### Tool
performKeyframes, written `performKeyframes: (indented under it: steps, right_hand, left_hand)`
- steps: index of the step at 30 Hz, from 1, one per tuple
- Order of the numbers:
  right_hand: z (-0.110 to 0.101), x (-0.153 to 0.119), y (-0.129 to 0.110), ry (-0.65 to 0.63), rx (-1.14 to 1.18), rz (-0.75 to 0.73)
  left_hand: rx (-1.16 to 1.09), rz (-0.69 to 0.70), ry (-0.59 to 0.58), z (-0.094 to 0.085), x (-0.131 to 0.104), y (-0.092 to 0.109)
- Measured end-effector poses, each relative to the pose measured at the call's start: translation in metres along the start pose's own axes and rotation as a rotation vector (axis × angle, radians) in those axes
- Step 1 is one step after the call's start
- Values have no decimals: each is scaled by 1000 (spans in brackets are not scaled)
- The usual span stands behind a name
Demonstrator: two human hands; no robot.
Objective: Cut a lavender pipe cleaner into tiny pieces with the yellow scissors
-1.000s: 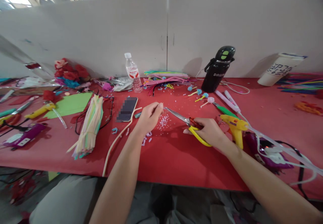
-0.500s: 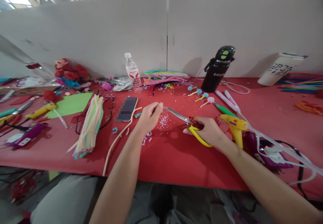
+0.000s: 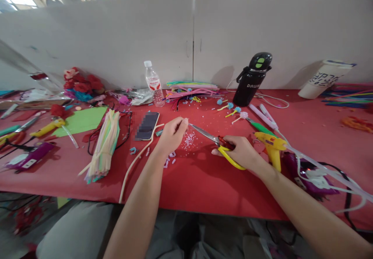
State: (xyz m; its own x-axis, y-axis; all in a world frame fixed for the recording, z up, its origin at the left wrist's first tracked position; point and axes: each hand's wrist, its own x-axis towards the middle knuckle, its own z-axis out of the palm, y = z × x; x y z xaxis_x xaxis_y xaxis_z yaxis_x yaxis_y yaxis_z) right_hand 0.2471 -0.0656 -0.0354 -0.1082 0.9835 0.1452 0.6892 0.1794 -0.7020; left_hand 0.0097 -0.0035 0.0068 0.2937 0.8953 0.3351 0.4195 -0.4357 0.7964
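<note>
My right hand [image 3: 240,151] grips a pair of scissors [image 3: 205,133] with yellow and red handles. Their narrow blades point left, and the tips end right beside the fingers of my left hand [image 3: 175,132]. Thumb and fingers of that left hand are pinched together; whatever small piece they hold is too tiny to name. Under the blades, small pale purple clippings [image 3: 190,140] lie scattered on the red table cover [image 3: 201,189]. Short lilac pieces [image 3: 169,160] lie just right of my left forearm.
Left of my arm are a phone [image 3: 148,126], a cream pipe cleaner [image 3: 128,169] and a pipe cleaner bundle [image 3: 103,146]. A water bottle [image 3: 154,84] and black flask [image 3: 252,82] stand behind. A yellow glue gun [image 3: 271,144] lies beside my right wrist.
The scissors' blades look closer together than before, with their tips still at my left fingers. Both hands stay in nearly the same place.
</note>
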Motion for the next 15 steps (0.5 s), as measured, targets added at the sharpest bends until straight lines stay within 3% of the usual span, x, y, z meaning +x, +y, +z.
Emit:
performKeyframes:
  steps: [15]
  right_hand:
    - [-1, 0, 0, -33, -6, 40]
  left_hand:
    - [5, -5, 0, 0, -1, -1]
